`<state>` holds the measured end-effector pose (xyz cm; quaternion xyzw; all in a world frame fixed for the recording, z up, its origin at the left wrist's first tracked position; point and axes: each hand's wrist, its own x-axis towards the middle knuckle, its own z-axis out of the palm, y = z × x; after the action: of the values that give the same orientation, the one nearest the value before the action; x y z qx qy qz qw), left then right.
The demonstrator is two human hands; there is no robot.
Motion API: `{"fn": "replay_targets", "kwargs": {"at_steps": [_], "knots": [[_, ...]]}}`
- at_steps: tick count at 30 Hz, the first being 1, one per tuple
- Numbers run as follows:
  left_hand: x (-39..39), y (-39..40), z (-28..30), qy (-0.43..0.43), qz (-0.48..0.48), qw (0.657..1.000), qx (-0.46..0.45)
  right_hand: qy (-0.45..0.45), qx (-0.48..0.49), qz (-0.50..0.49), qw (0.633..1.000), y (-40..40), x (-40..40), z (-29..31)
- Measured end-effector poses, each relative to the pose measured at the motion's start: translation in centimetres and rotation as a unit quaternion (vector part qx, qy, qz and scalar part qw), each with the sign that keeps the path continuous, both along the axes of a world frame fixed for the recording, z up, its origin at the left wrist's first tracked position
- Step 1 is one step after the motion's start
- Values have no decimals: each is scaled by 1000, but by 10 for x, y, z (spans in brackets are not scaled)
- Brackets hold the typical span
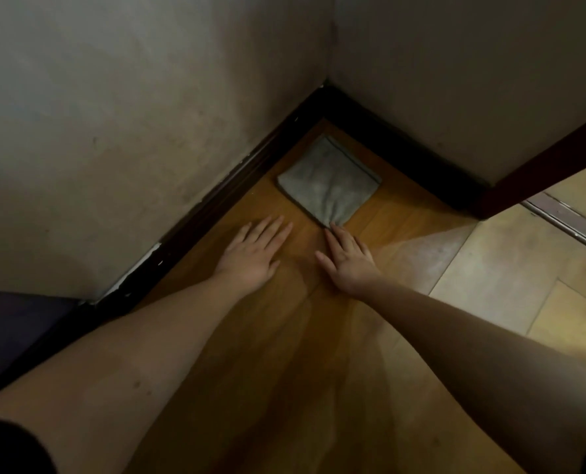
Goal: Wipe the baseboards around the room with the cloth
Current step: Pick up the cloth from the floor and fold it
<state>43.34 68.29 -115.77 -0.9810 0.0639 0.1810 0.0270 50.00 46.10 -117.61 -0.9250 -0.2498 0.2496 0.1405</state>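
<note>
Here the dark baseboard [236, 172] meets in a corner, and the grey cloth [329, 181] lies flat on the wooden floor [284, 354] just out from that corner. The left hand [254, 254] rests flat, fingers straight, near the cloth; the right hand [348, 258], fingers straight, touches its nearest corner.

Dim corner, lit from the doorway at right, where pale floor tiles [510, 268] catch the light; arms cast soft shadows on wooden floor [284, 336]; wide-angle lens bends the edges, detail soft.
</note>
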Motion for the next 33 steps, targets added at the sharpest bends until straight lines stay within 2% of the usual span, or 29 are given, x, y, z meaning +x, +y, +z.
{"fn": "replay_targets", "kwargs": {"at_steps": [5,8,15,21,28,33], "knots": [[3,6,-2,-18,-29,999,11,-135,2,37,990,-8,-25,9],[9,-4,-2,-4,-45,999,-16,-186,18,19,982,-12,-37,11],[30,-4,-1,17,-35,997,-69,-162,6,-3,987,-16,-65,13],[33,2,9,-31,-129,990,-44,-133,-11,31,991,-28,-58,19],[-7,-15,-3,-43,-118,990,-57,-107,23,-55,992,-21,-63,19],[-11,-21,5,-51,-170,984,-2,-67,67,-134,986,-22,-63,21]]}}
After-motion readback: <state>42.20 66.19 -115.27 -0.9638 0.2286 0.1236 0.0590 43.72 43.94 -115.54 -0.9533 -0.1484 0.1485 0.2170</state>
